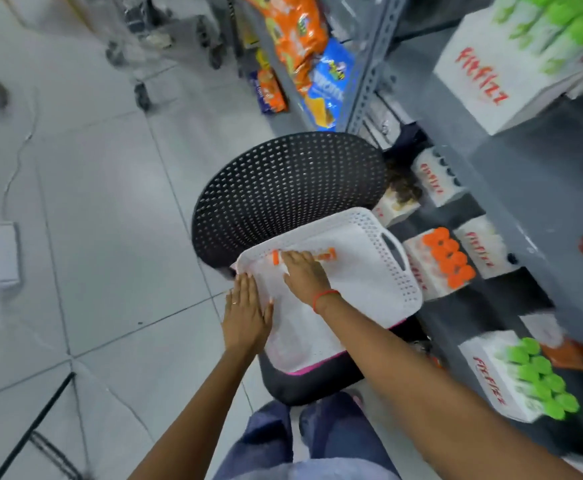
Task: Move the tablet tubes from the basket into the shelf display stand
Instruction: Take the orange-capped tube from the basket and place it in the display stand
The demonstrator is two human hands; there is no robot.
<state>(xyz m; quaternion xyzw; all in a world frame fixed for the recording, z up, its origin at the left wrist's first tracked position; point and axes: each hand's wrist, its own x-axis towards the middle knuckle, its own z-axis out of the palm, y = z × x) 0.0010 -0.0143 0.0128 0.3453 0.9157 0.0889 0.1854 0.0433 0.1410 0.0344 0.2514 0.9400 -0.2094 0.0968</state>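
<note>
A white perforated basket [369,275] rests on the seat of a black mesh chair [283,181]. Inside it, at the far end, lie white tablet tubes with orange caps [326,255]. My right hand [304,273] reaches into the basket and lies over the tubes, fingers curled on them. My left hand [246,313] lies flat with fingers together against the basket's near left rim. To the right, on the grey shelf, a white display stand [418,268] holds several orange-capped tubes [447,259].
More white stands sit on the shelf: one with green-capped tubes [539,379] low right, another up top [501,64]. Snack bags [304,39] hang on the far rack. A white power adapter [0,252] and cable lie on the tiled floor.
</note>
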